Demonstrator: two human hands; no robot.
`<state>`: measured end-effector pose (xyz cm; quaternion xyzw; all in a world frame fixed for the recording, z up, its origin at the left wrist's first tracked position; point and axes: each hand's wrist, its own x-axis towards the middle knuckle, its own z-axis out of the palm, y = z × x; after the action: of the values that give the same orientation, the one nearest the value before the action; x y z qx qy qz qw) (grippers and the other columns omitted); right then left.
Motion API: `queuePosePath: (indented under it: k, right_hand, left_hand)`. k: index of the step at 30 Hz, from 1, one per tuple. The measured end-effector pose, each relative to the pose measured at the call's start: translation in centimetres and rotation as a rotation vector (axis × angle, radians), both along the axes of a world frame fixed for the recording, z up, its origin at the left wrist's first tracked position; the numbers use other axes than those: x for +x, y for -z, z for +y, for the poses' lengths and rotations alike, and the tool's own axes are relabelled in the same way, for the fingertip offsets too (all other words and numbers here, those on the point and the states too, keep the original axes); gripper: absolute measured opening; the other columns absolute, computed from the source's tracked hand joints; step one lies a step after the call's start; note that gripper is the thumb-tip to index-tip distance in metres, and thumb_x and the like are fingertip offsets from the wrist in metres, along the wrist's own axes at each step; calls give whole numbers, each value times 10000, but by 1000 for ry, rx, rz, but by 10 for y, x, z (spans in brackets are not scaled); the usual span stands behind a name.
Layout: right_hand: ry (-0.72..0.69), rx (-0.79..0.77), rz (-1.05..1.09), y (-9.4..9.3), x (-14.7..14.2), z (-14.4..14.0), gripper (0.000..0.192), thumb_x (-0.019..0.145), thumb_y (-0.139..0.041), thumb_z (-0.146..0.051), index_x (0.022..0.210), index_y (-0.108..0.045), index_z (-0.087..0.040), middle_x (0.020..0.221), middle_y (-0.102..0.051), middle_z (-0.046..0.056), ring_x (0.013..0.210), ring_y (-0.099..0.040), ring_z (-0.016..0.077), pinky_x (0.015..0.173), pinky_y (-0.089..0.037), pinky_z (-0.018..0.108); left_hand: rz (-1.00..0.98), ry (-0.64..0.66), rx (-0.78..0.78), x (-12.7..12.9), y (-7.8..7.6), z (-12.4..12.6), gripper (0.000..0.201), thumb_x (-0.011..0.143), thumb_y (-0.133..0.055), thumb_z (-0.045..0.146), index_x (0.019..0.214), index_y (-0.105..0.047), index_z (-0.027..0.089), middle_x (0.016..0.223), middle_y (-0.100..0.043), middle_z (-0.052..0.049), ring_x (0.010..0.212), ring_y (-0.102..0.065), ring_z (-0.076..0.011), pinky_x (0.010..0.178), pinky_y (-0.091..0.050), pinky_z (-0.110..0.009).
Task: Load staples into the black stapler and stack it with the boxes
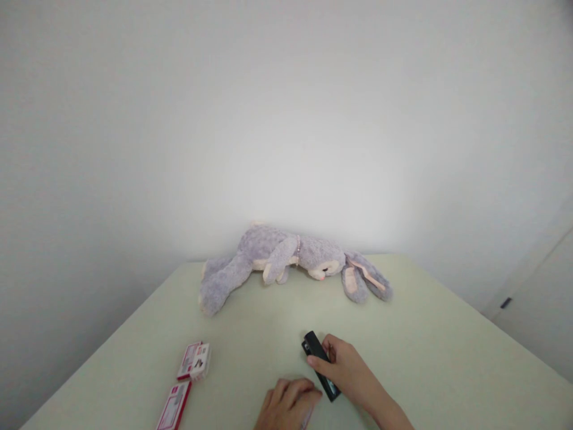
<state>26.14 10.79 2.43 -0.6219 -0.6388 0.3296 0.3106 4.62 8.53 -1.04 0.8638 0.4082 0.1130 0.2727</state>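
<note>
A black stapler (329, 387) lies slantwise on the table, its far end turned up and left. My right hand (349, 369) grips it from the right, thumb across the top and fingers curled round the far side. Close by on the left, my left hand (286, 406) rests low over the table with its fingers bent and pressed together. The fingertips come near the stapler's near end. A thin pale edge shows under that hand, too little to name, and the picture's lower border cuts the hand off.
At left lie a small white box (201, 360), a red-and-white box (186, 361) partly behind it, and another red-and-white box (173, 407) nearer me. A purple plush rabbit (268, 248) lies along the table's (250, 334) back edge, against the wall (286, 119).
</note>
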Motion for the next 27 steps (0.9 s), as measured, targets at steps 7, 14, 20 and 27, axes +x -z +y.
queuePosePath:
  k: [7,14,20,27]
  right_hand:
    - [59,-88,293,29,-7,-32,564,855,-560,-763,884,-608,-201,597,-433,-74,502,-406,104,482,-284,234]
    - [11,-46,337,42,-43,-34,592,858,-569,-758,915,-615,-171,594,-450,-64,566,-454,117,535,-339,237]
    - [25,-81,307,39,-44,-38,595,868,-539,-762,961,-612,-178,611,-442,-64,516,-443,116,455,-312,235]
    - [19,-75,307,39,-43,-36,566,878,-545,-745,943,-624,-189,596,-405,-74,538,-437,121,488,-344,239]
  left_hand:
    - [1,-183,-80,-49,5,17,942,640,-696,272,1537,-411,232,1484,-555,-127,1285,-532,-325,1070,-432,-451]
    - [-36,-189,-27,-30,7,13,915,600,-630,207,1498,-453,231,1419,-600,-116,1235,-559,-308,1040,-442,-419]
    - [-223,-338,114,-53,5,-1,554,807,-611,411,1341,-579,265,1352,-624,-104,1184,-586,-277,982,-494,-399]
    - [142,-1237,377,-173,9,-12,511,838,-464,605,1185,-569,244,1131,-659,-111,1033,-620,-349,918,-512,-525]
